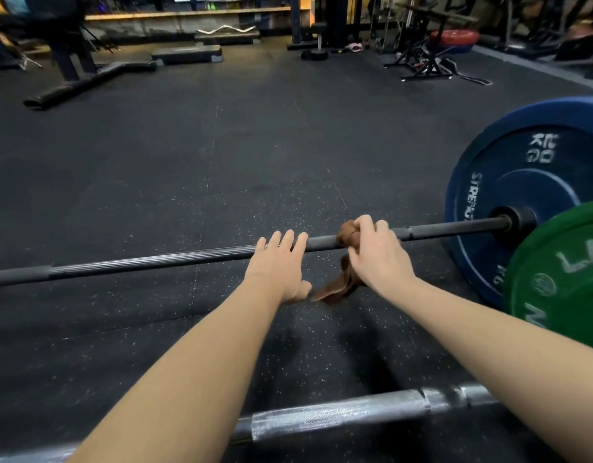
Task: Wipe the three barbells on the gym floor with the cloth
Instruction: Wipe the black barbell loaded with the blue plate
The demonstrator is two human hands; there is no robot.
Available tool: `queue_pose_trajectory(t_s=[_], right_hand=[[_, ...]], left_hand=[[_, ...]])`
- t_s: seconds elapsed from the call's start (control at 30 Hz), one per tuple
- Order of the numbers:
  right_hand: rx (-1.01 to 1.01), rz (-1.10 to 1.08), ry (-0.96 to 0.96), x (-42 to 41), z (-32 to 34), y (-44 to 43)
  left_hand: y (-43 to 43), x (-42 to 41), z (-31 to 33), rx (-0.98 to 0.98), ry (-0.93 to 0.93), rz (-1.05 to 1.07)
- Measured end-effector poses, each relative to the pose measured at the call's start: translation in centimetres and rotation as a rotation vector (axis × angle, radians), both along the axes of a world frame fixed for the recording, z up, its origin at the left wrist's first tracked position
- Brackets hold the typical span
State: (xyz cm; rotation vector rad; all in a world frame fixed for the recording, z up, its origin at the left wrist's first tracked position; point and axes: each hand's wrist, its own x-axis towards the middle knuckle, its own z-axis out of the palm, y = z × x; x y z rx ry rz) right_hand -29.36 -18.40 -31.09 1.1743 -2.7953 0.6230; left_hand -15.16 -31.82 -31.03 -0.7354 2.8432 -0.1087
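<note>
A black barbell (155, 260) lies across the floor, its right end carrying a blue plate (522, 182). My right hand (375, 252) grips a brown cloth (347, 235) wrapped round the bar, with the cloth's tail hanging toward the floor. Just left of it, my left hand (280, 262) rests on the same bar, its fingers straight and laid over the top. A silver barbell (338, 412) lies nearer to me, bearing a green plate (562, 279) at the right edge. A third barbell is not in view.
Dark speckled rubber floor (188, 162) stretches ahead. Far back stand step platforms (186, 55), a curl bar (225, 30), a bench frame (88, 78) at the left, and a rack with a red plate (454, 38) at the right.
</note>
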Motion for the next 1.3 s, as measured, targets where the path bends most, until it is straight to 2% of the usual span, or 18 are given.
queue_pose_trajectory(t_s=[0.07,0.23,0.33,0.47,0.63,0.8,1.0,1.13,1.3], right_hand=[[0.004,-0.048,0.035,-1.8,0.2,1.4],[-0.046,-0.324,0.014,-6.9,0.5,5.2],[-0.067,-0.428,-0.001,-7.1,0.5,4.9],[-0.043,-0.341,0.066,-3.8,0.0,2.8],[0.035,-0.057,0.047,0.9,-0.5,-0.4],[0.148,0.02,0.125,-0.6,0.3,-0.4],[0.132,-0.134,0.17,-4.9,0.6,4.0],[0.134,-0.22,0.188,-4.1,0.6,2.5],[0.127,-0.13,0.178,-0.4,-0.1,-0.4]], left_hand=[[0.0,0.1,0.1,-0.001,-0.012,-0.004],[0.1,0.4,0.0,-0.018,-0.015,-0.021],[0.1,0.4,0.1,-0.012,-0.011,-0.018],[0.2,0.4,-0.1,-0.016,-0.013,-0.011],[0.1,0.3,-0.2,-0.018,0.009,-0.01],[0.1,0.4,0.0,0.007,0.022,-0.011],[-0.1,0.7,0.1,-0.003,0.007,-0.041],[-0.2,0.6,0.2,0.008,-0.008,-0.037],[-0.3,0.4,0.3,0.0,-0.021,-0.035]])
